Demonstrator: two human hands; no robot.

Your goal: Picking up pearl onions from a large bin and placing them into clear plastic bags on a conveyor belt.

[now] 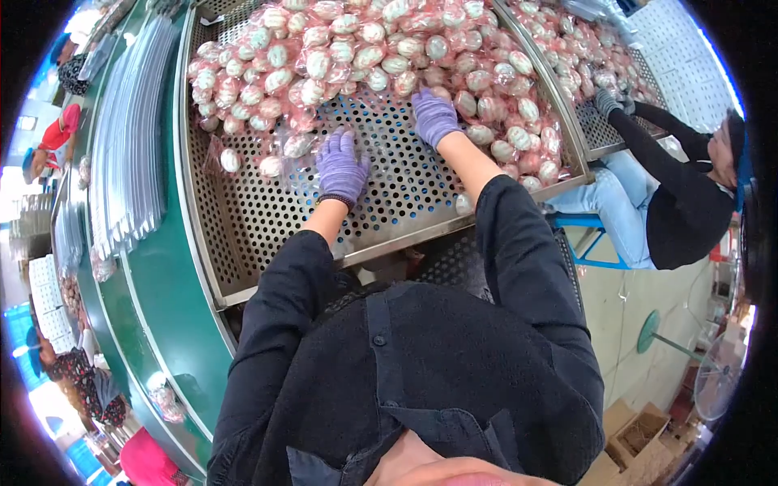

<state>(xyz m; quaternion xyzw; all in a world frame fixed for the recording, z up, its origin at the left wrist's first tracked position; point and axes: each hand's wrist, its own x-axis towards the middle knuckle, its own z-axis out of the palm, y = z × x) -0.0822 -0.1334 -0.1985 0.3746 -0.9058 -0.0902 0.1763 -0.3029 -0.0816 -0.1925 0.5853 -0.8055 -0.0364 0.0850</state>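
Note:
Both my hands wear purple knit gloves. My left hand (341,165) rests palm down on a perforated metal tray (255,212), fingers extended and thumb apart. Under and beside it lies clear plastic film (298,173), next to a wrapped white egg-shaped item (298,146). My right hand (434,118) reaches to the near edge of a large pile of egg-shaped items in clear and red plastic wrappers (371,58). Its fingertips are partly hidden among them, so a hold cannot be made out. A few wrapped pieces (230,160) sit apart at the tray's left.
To the left runs a green conveyor belt (176,291) with stacked clear plastic trays (130,140). At right, a gloved co-worker (687,200) sits at an adjoining tray of similar items (577,54). A standing fan (720,383) and cardboard boxes (638,434) are at lower right.

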